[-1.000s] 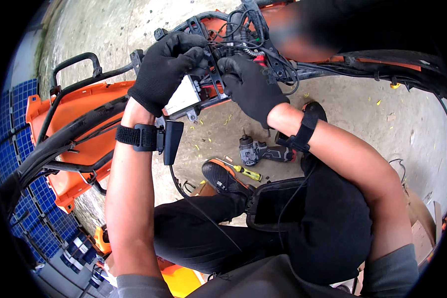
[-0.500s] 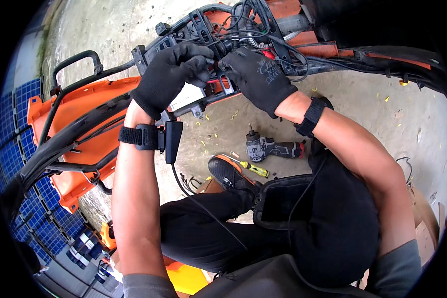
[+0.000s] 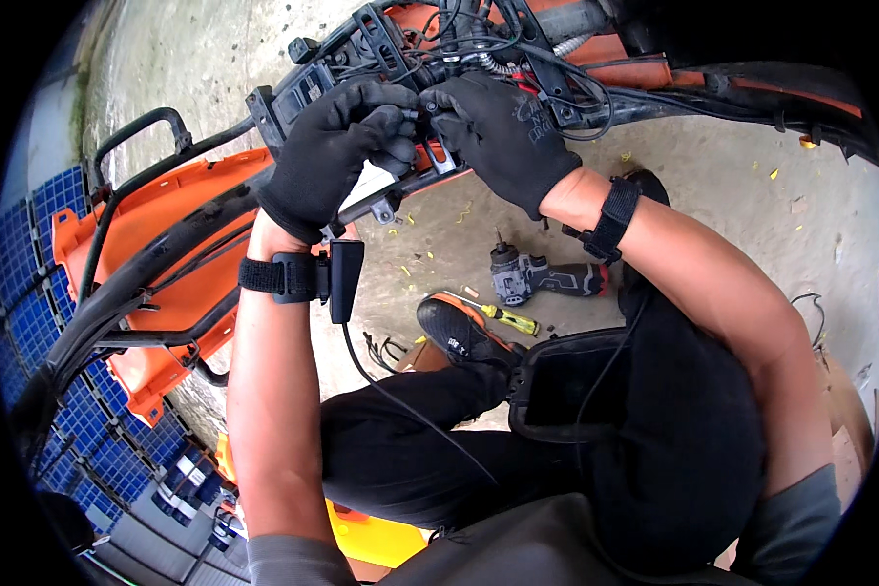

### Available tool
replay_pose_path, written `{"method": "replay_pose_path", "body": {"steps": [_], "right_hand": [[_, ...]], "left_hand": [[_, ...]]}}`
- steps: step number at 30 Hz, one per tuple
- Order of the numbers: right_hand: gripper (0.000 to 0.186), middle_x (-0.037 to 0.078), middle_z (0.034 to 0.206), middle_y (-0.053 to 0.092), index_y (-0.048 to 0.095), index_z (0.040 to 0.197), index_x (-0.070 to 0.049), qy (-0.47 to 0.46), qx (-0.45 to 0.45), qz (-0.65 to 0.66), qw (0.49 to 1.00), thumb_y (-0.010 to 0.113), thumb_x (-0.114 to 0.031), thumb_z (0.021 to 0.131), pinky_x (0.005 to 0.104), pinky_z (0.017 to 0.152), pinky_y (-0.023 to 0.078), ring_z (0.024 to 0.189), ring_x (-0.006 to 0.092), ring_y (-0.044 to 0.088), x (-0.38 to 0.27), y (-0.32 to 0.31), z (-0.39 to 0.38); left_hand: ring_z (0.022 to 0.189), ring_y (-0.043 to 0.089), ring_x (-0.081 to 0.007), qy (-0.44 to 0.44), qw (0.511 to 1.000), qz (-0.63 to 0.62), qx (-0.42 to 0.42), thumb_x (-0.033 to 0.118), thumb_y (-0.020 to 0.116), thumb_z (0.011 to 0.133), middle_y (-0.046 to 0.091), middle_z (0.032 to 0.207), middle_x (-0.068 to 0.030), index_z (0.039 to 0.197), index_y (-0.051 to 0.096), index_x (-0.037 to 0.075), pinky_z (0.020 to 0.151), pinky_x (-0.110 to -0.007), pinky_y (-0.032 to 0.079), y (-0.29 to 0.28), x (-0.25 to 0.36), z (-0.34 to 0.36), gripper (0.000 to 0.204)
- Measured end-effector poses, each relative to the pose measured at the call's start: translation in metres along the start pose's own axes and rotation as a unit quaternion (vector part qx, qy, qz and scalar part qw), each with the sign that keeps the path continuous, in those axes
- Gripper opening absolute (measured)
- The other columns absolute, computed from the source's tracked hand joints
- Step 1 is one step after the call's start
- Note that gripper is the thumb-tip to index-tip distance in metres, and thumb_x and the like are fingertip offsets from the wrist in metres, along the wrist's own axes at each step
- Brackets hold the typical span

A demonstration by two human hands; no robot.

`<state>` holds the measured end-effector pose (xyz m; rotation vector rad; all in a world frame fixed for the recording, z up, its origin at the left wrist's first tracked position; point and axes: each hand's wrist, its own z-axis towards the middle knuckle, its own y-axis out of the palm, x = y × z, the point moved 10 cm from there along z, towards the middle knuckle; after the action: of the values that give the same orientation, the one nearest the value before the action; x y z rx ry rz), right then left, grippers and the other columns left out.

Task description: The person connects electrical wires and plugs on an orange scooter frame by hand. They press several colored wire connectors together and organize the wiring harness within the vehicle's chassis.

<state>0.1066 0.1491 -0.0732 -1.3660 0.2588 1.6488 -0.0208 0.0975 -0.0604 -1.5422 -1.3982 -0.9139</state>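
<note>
Both my hands wear black gloves and meet over a black metal vehicle frame (image 3: 386,49) with orange body panels. My left hand (image 3: 337,151) is closed, thumb and fingers pinched on its right side. Facing it, my right hand (image 3: 503,137) is closed too, its fingertips pinched close to the left ones. A small dark part (image 3: 426,113) shows between the fingertips; its kind is too small and hidden to tell. Around and behind the hands run black cables (image 3: 483,44). A pale panel (image 3: 366,186) lies partly covered beneath my left hand.
On the concrete floor below the frame lie a cordless drill (image 3: 547,278) and a yellow-handled screwdriver (image 3: 510,318), beside my shoe (image 3: 459,330). An open black case (image 3: 566,386) sits against my leg. An orange body panel (image 3: 166,244) and bent black tubes extend to the left.
The view has shifted slightly, so the floor tools appear a little to the right. My fingertips stay together over the frame, with small changes in the fingers.
</note>
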Motion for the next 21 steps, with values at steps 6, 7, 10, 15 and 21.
{"method": "replay_pose_path", "body": {"steps": [6,7,10,15,21], "right_hand": [[0.029,0.018,0.103,0.066,0.063,0.117,-0.004,0.023,-0.02,-0.049,0.998,0.065,-0.014,0.091,0.0429,0.083,0.052,0.096,0.037,0.065,0.007,0.005,-0.002],[0.029,0.018,0.102,0.066,0.063,0.118,-0.004,0.032,-0.027,-0.062,0.997,0.065,-0.014,0.09,0.0427,0.083,0.053,0.096,0.0369,0.065,0.007,0.006,-0.003],[0.031,0.018,0.102,0.065,0.062,0.119,-0.003,0.014,-0.008,-0.097,0.995,0.065,-0.014,0.09,0.0426,0.083,0.053,0.096,0.0374,0.064,0.0,-0.001,-0.005],[0.033,0.021,0.109,0.062,0.061,0.12,-0.001,-0.015,0.012,-0.076,0.997,0.063,-0.008,0.088,0.043,0.085,0.053,0.1,0.0371,0.063,-0.003,0.005,-0.006],[0.038,0.025,0.118,0.058,0.06,0.123,0.0,0.028,-0.032,-0.087,0.995,0.061,-0.004,0.085,0.0438,0.088,0.053,0.103,0.0395,0.062,-0.001,0.013,-0.008]], "left_hand": [[0.08,0.065,-0.0088,0.005,1.0,0.019,-0.005,0.01,0.054,0.102,0.068,0.091,-0.0034,0.119,0.063,-0.001,0.074,-0.025,0.055,0.004,0.006,0.004,0.022],[0.079,0.065,-0.0089,0.006,1.0,0.018,-0.002,0.01,0.054,0.102,0.068,0.092,-0.0033,0.119,0.063,0.0,0.073,-0.025,0.055,0.003,0.006,0.004,0.022],[0.079,0.064,-0.0094,0.002,1.0,-0.01,-0.001,0.009,0.054,0.102,0.068,0.094,-0.0035,0.12,0.063,0.0,0.073,-0.025,0.055,0.001,0.001,0.005,0.022],[0.082,0.063,-0.0113,-0.01,0.989,-0.148,-0.019,0.007,0.05,0.102,0.067,0.098,-0.0052,0.122,0.06,-0.002,0.076,-0.024,0.053,0.002,-0.01,0.003,0.024],[0.086,0.064,-0.0133,-0.066,0.98,-0.185,0.019,0.006,0.048,0.103,0.067,0.102,-0.0078,0.123,0.058,-0.004,0.079,-0.025,0.054,-0.002,-0.02,-0.002,0.026]]}}
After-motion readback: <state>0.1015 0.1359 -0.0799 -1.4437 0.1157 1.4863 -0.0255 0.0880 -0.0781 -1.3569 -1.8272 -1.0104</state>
